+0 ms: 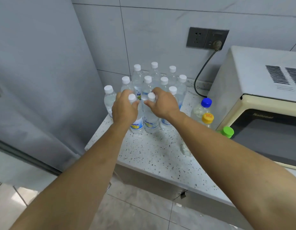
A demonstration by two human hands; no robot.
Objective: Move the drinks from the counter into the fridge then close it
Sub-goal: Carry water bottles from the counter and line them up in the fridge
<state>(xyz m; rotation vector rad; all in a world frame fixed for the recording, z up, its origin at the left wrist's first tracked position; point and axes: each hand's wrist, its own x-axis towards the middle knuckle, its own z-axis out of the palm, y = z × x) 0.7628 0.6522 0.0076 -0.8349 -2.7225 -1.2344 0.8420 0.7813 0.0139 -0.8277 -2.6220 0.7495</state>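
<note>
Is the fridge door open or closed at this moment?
Closed. The grey fridge at the left shows only its flat door front, with no interior visible. Both hands grip bottles on the counter.

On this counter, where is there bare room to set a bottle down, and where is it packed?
Free: the speckled counter front, between the white-capped bottles and the near edge, under the forearms. Crowded: the back left corner, bottles cap to cap, both the left hand and right hand on the front pair; coloured-cap bottles fill the strip beside the microwave.
</note>
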